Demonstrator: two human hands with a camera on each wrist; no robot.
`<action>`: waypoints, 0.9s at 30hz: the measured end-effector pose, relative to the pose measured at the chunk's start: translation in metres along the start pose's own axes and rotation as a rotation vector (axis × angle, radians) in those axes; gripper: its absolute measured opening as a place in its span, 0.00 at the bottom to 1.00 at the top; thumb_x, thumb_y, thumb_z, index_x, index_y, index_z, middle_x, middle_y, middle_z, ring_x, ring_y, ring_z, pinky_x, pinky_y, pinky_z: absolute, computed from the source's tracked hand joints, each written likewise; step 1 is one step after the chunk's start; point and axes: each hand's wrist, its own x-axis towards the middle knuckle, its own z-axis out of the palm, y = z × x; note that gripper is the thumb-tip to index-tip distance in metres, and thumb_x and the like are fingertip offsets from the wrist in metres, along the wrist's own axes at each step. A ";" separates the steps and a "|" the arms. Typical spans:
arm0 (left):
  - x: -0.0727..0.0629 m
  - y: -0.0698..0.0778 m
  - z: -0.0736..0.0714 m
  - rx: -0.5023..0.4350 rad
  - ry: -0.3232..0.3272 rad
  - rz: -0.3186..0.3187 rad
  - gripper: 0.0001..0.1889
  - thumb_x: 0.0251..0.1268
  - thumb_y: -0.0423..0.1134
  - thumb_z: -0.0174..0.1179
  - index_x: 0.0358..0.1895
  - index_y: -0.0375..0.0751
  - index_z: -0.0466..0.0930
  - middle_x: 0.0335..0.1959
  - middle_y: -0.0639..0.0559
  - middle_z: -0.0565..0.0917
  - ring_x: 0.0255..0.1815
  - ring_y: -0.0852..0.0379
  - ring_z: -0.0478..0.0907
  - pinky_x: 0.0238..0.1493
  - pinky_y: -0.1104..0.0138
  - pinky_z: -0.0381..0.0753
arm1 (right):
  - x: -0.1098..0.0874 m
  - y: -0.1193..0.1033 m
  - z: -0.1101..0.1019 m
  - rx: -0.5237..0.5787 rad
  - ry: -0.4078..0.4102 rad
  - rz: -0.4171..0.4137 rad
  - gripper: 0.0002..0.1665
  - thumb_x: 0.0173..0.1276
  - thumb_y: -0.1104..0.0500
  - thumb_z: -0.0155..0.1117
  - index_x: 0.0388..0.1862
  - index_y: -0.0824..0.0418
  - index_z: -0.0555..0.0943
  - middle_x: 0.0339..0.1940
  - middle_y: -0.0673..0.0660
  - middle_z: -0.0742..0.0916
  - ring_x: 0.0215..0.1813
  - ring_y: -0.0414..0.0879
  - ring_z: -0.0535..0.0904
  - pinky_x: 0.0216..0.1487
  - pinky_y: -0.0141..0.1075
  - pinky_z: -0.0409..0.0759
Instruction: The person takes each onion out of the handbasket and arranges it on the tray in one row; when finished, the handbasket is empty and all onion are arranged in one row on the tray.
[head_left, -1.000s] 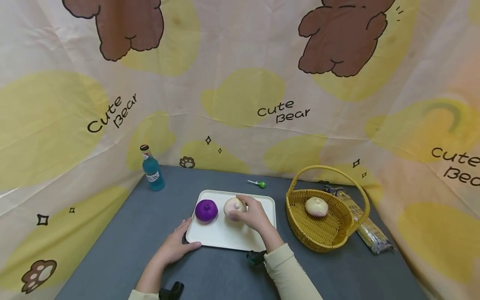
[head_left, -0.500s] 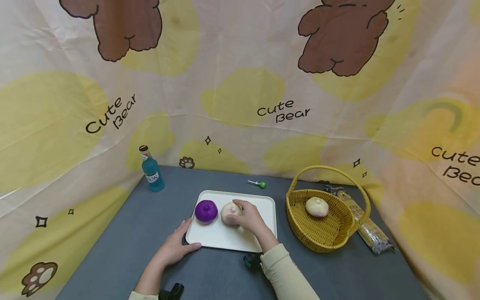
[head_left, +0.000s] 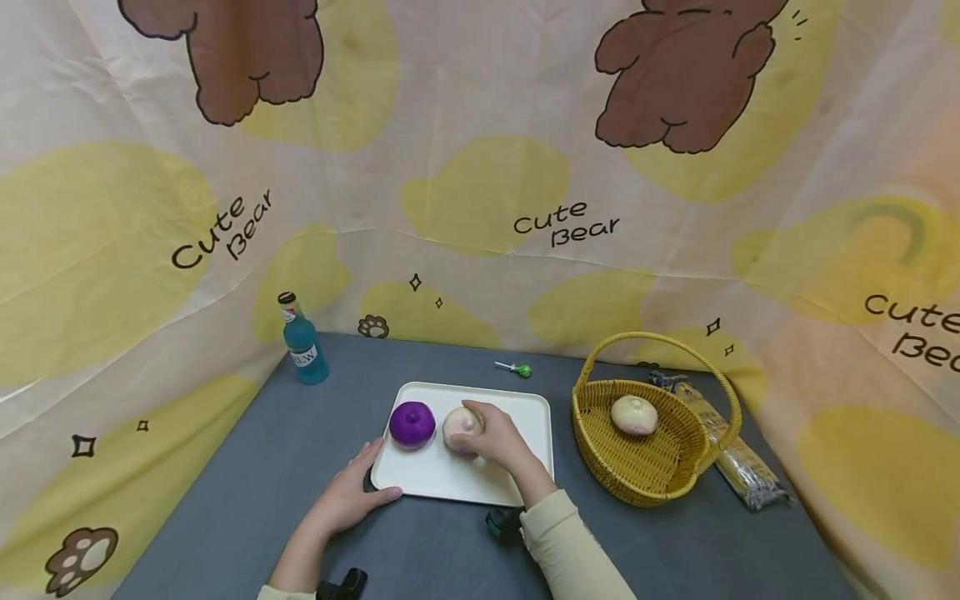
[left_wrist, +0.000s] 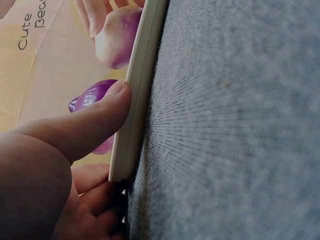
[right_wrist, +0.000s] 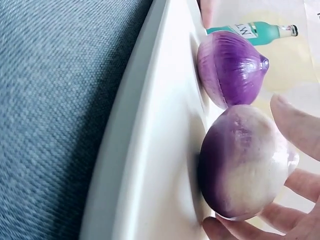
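My right hand (head_left: pixel 498 437) holds a white-and-purple turnip (head_left: pixel 459 427) on the white tray (head_left: pixel 427 479), with thumb and fingers around it. In the right wrist view the turnip (right_wrist: pixel 242 165) has its pale tip away from the tray and its purple end against it. A purple onion (head_left: pixel 412 424) sits just left of it on the tray. My left hand (head_left: pixel 348 492) holds the tray's near left corner, thumb on the front edge and fingers along the left side. The left wrist view shows that thumb (left_wrist: pixel 117 102) over the rim.
Right of the tray stands a yellow wicker basket (head_left: pixel 611 477) with another turnip (head_left: pixel 634 414) inside. A long clear packet (head_left: pixel 738 467) lies behind it. A green lollipop (head_left: pixel 522 369) is beyond the tray; a blue bottle (head_left: pixel 305 346) stands at the back left.
My right hand has brought the turnip slightly left and down, closer to the purple onion, and is nearly still over the last half second. The left hand stays at the tray corner.
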 end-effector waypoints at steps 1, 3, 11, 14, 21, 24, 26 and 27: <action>0.000 0.000 0.000 0.001 0.001 0.001 0.56 0.56 0.62 0.71 0.81 0.40 0.52 0.80 0.31 0.54 0.78 0.23 0.48 0.71 0.29 0.52 | 0.000 0.000 -0.001 -0.003 -0.001 -0.003 0.43 0.59 0.49 0.79 0.71 0.62 0.75 0.68 0.63 0.80 0.71 0.60 0.74 0.72 0.54 0.69; 0.000 -0.001 0.000 -0.002 0.002 0.004 0.55 0.56 0.62 0.71 0.81 0.40 0.53 0.80 0.32 0.54 0.78 0.23 0.48 0.71 0.29 0.52 | -0.001 -0.001 -0.002 -0.018 -0.002 -0.015 0.44 0.59 0.48 0.79 0.71 0.61 0.74 0.68 0.63 0.80 0.71 0.60 0.74 0.72 0.54 0.69; 0.000 0.001 -0.001 -0.005 0.002 0.016 0.55 0.56 0.61 0.71 0.81 0.40 0.53 0.80 0.32 0.55 0.79 0.25 0.48 0.72 0.30 0.52 | -0.005 -0.007 -0.014 -0.026 0.024 -0.005 0.44 0.60 0.48 0.78 0.73 0.58 0.73 0.71 0.63 0.78 0.74 0.61 0.70 0.75 0.55 0.66; 0.000 0.001 0.000 -0.002 0.004 0.014 0.55 0.56 0.62 0.71 0.81 0.40 0.53 0.80 0.32 0.55 0.79 0.25 0.48 0.71 0.29 0.52 | -0.008 -0.011 -0.019 -0.018 0.033 -0.004 0.42 0.62 0.48 0.77 0.73 0.58 0.73 0.72 0.62 0.77 0.75 0.60 0.69 0.75 0.55 0.66; 0.000 0.001 0.000 -0.002 0.002 0.008 0.56 0.56 0.62 0.71 0.81 0.40 0.52 0.80 0.32 0.54 0.79 0.25 0.48 0.72 0.29 0.51 | -0.014 -0.018 -0.034 -0.053 0.065 -0.041 0.40 0.65 0.47 0.74 0.72 0.58 0.73 0.72 0.61 0.77 0.74 0.60 0.70 0.70 0.55 0.73; -0.001 0.000 0.000 -0.001 0.000 0.003 0.56 0.56 0.62 0.71 0.81 0.40 0.52 0.80 0.32 0.54 0.79 0.25 0.48 0.71 0.29 0.51 | -0.016 -0.020 -0.040 -0.061 0.083 -0.052 0.39 0.65 0.47 0.74 0.72 0.57 0.73 0.72 0.61 0.77 0.74 0.59 0.71 0.65 0.54 0.78; 0.000 0.000 0.000 0.004 -0.001 0.001 0.56 0.56 0.62 0.71 0.81 0.41 0.52 0.80 0.32 0.54 0.79 0.25 0.48 0.71 0.29 0.51 | -0.018 -0.022 -0.044 -0.049 0.094 -0.057 0.40 0.65 0.47 0.74 0.72 0.58 0.73 0.72 0.61 0.77 0.73 0.58 0.71 0.63 0.55 0.79; 0.000 0.000 0.000 0.006 -0.001 0.002 0.56 0.56 0.62 0.71 0.81 0.41 0.52 0.80 0.32 0.54 0.79 0.25 0.48 0.71 0.29 0.52 | -0.019 -0.023 -0.046 -0.037 0.098 -0.057 0.40 0.64 0.48 0.75 0.72 0.58 0.74 0.72 0.61 0.77 0.73 0.58 0.71 0.63 0.56 0.78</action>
